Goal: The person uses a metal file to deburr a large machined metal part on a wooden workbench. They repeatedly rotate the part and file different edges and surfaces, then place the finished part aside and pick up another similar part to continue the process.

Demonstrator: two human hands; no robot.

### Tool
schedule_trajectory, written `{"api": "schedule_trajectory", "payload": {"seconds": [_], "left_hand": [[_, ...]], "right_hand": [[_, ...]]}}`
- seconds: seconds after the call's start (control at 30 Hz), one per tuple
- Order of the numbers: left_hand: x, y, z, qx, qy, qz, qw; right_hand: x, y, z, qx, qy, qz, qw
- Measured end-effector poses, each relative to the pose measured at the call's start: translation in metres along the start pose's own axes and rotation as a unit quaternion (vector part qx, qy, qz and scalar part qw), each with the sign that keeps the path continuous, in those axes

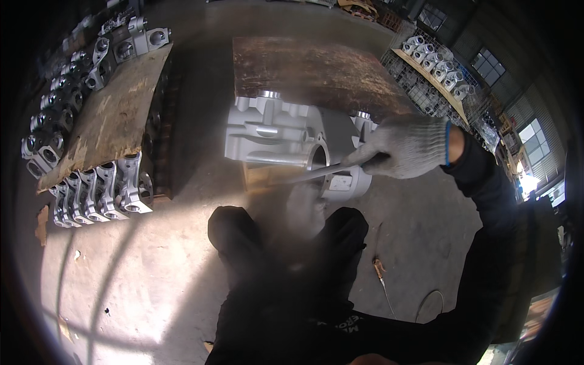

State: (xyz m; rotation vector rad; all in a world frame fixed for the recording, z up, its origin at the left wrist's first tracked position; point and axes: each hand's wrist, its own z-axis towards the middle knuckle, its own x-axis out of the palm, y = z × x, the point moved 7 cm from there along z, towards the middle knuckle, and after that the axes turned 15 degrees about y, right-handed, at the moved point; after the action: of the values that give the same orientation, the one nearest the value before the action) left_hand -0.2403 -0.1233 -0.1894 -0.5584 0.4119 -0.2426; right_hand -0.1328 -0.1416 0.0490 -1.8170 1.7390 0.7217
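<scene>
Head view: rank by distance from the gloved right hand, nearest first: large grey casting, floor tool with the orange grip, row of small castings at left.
From the right hand, holding a metal rod:
1. Large grey casting, right beside it, to its left.
2. Floor tool with the orange grip, below the hand on the concrete.
3. Row of small castings, far left, by the cardboard sheet.

Matt grey cast-metal housing (pixel 286 137); knit cloth glove on right hand (pixel 404 146); rough board (pixel 310 73).

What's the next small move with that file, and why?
Probably draw the file back along the rim of the round bore in the grey casting. The gloved right hand has a closed grip on its handle end, and the blade reaches leftward across the bore's lower edge, blurred. The left hand is not in view, so nothing visibly steadies the casting; keep strokes short.
</scene>
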Motion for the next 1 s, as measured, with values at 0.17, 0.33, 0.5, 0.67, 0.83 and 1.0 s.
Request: {"api": "schedule_trajectory", "payload": {"seconds": [0.17,0.33,0.5,0.67,0.83,1.0], "left_hand": [[0.003,0.009,0.004,-0.013,0.079,-0.073,0.994],[0.002,0.003,0.002,-0.028,0.02,-0.013,0.999],[0.011,0.009,0.002,-0.088,0.01,-0.024,0.996],[0.015,0.018,0.006,-0.088,-0.028,-0.072,0.993],[0.004,0.008,0.016,-0.022,-0.025,-0.039,0.999],[0.0,0.01,0.027,-0.039,0.001,-0.082,0.996]], "right_hand": [[0.006,-0.008,0.004,-0.078,0.039,0.113,0.99],[0.021,-0.029,0.012,-0.039,0.073,0.145,0.986],[0.014,-0.042,0.018,-0.056,0.036,0.207,0.976],[0.009,-0.053,0.006,0.04,0.101,0.239,0.965],[0.003,-0.047,0.012,-0.042,0.087,0.29,0.952],[0.001,-0.06,0.002,-0.047,0.009,0.151,0.987]]}}
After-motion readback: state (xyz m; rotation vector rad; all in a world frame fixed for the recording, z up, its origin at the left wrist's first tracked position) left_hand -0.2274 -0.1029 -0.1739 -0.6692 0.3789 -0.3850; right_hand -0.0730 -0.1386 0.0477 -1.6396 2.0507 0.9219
